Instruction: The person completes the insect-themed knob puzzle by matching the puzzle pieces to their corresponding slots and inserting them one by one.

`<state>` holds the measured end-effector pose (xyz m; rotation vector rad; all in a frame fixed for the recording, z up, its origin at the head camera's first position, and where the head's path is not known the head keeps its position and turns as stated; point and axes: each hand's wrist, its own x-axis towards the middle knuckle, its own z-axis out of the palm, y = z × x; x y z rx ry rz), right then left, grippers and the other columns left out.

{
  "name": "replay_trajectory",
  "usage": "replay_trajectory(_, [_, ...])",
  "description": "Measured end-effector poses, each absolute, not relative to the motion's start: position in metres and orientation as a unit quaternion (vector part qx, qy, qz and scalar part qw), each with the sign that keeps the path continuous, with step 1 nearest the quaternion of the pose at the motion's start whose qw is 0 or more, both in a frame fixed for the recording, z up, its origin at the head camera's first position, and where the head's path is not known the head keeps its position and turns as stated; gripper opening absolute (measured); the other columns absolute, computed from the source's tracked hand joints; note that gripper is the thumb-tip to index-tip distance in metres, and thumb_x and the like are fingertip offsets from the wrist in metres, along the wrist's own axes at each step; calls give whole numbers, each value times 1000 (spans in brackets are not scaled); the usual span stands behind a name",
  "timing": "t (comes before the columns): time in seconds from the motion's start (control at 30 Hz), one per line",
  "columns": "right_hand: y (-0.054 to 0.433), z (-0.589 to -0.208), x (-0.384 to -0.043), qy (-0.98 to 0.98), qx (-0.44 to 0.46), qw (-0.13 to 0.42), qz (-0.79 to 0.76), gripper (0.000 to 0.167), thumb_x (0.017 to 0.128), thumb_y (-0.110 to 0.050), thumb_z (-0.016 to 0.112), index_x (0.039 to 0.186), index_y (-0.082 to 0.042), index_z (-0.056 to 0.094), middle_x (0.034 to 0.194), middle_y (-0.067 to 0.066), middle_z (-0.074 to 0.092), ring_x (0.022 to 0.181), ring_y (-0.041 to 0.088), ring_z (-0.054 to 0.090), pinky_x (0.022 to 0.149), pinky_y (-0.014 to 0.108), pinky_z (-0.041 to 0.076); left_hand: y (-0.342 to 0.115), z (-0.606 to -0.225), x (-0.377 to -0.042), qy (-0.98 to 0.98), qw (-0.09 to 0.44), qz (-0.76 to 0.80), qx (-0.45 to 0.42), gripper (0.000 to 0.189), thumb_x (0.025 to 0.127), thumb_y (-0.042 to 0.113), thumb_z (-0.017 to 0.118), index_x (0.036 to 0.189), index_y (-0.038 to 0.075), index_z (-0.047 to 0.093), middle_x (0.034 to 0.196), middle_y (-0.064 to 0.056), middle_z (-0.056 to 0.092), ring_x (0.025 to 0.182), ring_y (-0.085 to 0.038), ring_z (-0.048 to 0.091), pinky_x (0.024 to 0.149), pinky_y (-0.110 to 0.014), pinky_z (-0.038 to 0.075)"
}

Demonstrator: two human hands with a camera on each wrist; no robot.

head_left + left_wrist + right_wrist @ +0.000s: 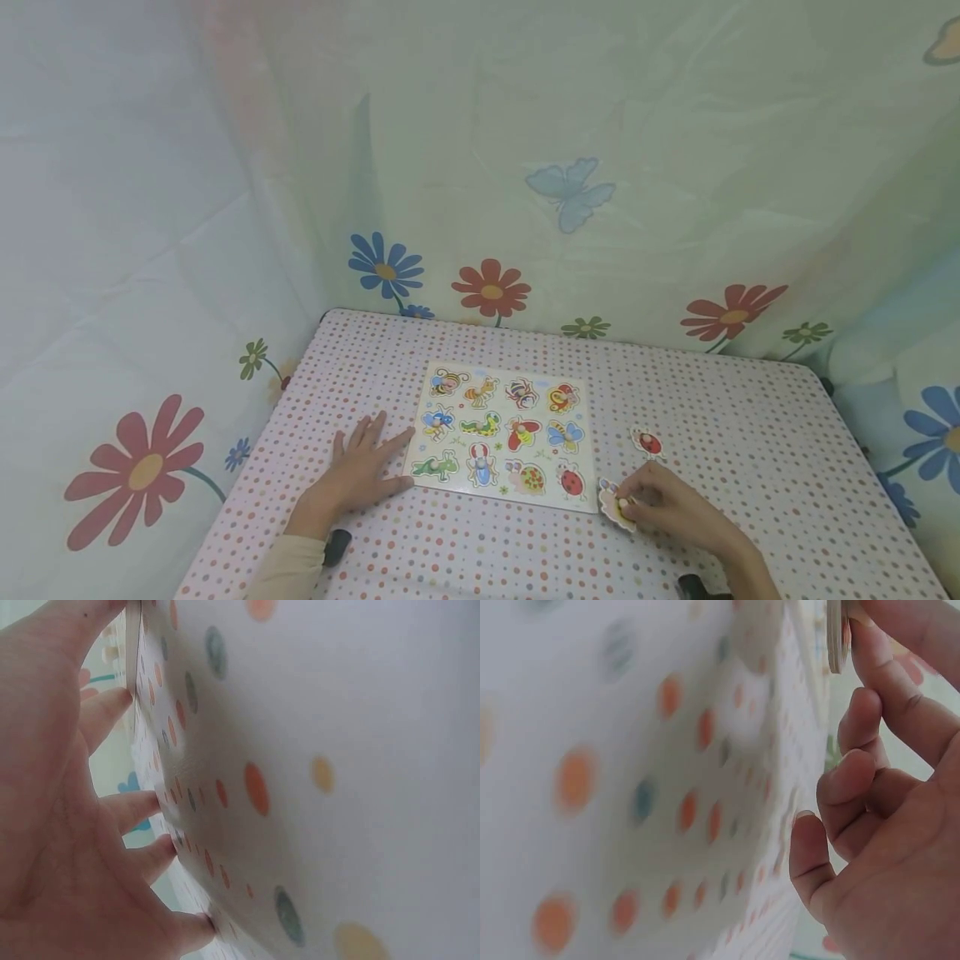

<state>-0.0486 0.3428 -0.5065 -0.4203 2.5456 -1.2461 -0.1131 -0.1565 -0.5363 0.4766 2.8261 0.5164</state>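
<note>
A wooden insect puzzle board (540, 454) lies flat on the table, with several colourful bugs on it in rows. My left hand (362, 473) rests at the board's left edge, its fingers spread and the fingertips on the tablecloth; the thumb and index finger reach the edge. Just off the board's lower right corner, my right hand (671, 508) pinches a pale, wavy-edged puzzle piece (611, 508), which looks like a snail. In the right wrist view that piece (836, 637) appears edge-on, raised off the cloth. A loose ladybug piece (648, 442) lies beyond the right hand.
A white tablecloth (375, 358) with coloured dots covers the table. Behind it and at the sides hang curtains (465, 167) printed with flowers and a butterfly. Dark bands or devices (337, 547) sit at both wrists.
</note>
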Motion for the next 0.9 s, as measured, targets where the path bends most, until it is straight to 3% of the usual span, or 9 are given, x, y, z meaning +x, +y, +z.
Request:
replay_trajectory(0.3, [315, -501, -69, 867, -201, 111, -442, 15, 91, -22, 75, 104, -18, 69, 103, 3, 57, 86, 20, 49, 68, 25, 44, -156, -535, -112, 965, 112, 174, 162, 76, 88, 62, 65, 154, 35, 40, 166, -17, 11, 150, -43, 5, 111, -74, 0])
replay_trajectory(0.53, [292, -499, -85, 867, -204, 113, -440, 17, 88, -23, 79, 102, -18, 71, 103, 2, 58, 92, 19, 49, 77, 28, 42, -156, -535, -112, 964, 112, 175, 163, 76, 89, 62, 64, 155, 35, 39, 165, -17, 11, 150, -43, 5, 111, -73, 0])
replay_trajectory(0.7, [278, -500, -94, 861, -226, 110, -443, 15, 88, -20, 78, 101, -19, 70, 105, 2, 56, 97, 23, 48, 85, 39, 42, -156, -534, -112, 964, 111, 179, 163, 76, 89, 61, 65, 155, 35, 38, 166, -17, 10, 150, -43, 5, 111, -73, -1])
replay_trajectory(0.9, [261, -498, -103, 870, -238, 112, -417, 10, 88, -21, 78, 97, -21, 73, 101, -2, 57, 95, 21, 48, 80, 36, 41, -157, -535, -113, 964, 113, 179, 161, 76, 89, 62, 64, 155, 35, 38, 166, -16, 9, 150, -43, 4, 111, -73, -2])
